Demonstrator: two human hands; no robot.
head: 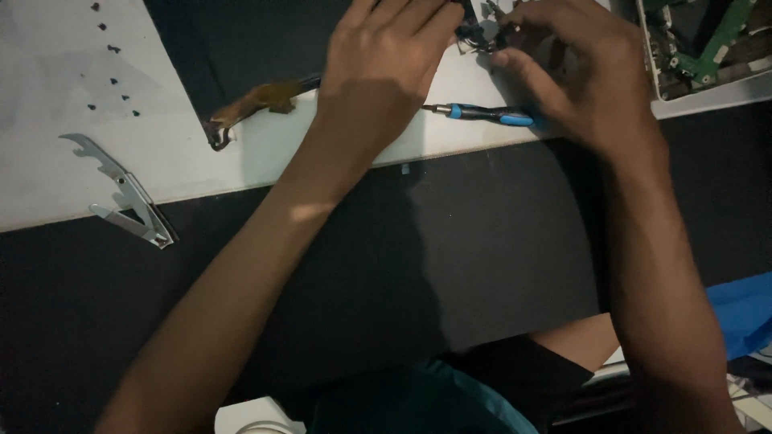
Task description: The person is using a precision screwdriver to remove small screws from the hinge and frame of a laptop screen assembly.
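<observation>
Single head-worn view, looking steeply down from close above the table (48,177); both forearms entering from the lower edge.

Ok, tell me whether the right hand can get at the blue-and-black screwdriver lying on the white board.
Probably yes. The blue-and-black screwdriver lies on the white board just under the right hand, its tip end uncovered. That hand's fingers, though, are busy on a small dark part with the left hand.

hands over a small part at the far edge

screwdriver (490,114) lies between left hand (386,72) and right hand (587,76); metal bracket (125,193) well left, screws (112,60) behind it; circuit board (708,40) far right.
</observation>
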